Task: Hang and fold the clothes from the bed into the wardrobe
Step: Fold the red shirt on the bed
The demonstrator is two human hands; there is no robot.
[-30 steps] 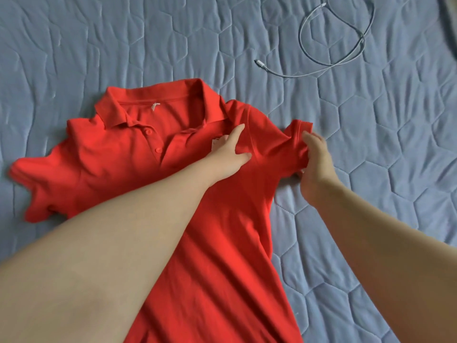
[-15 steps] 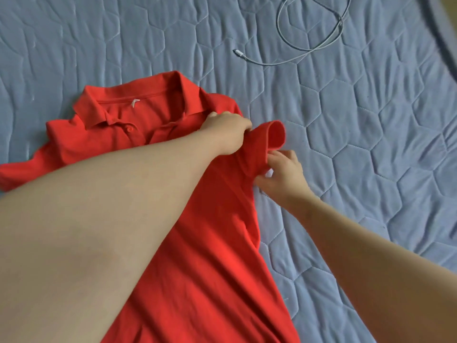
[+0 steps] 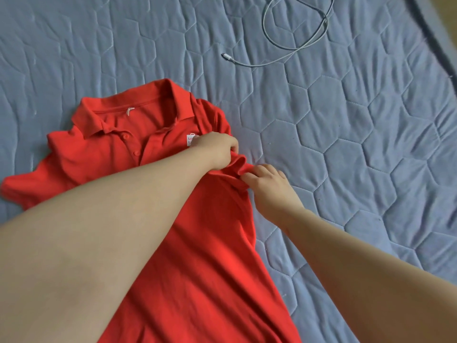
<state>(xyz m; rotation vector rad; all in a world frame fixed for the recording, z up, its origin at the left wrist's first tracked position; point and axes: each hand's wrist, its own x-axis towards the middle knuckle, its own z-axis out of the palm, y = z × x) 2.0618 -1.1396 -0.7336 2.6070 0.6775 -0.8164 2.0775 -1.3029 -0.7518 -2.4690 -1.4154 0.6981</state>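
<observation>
So here's where we're at: the red polo shirt lies front-up on the blue quilted bed cover, with the collar at the far end and the body running down toward us and out past the bottom edge. Our left arm reaches across the shirt from the lower left. Our left hand sits at the shoulder on the right side as we look at it, fingers curled down into a bunch of the sleeve, so it's got a proper grip on the fabric. Our right hand comes in from the right, just beside the left one. Its fingertips are curled onto the edge of that same bunched sleeve, pinching it, though we can't tell how far under they go. The other sleeve is spread out flat at the left. A small white label peeks out on the chest, partly covered by our left hand. Up top right a white cable lies loosely looped on the cover, well apart from the shirt
</observation>
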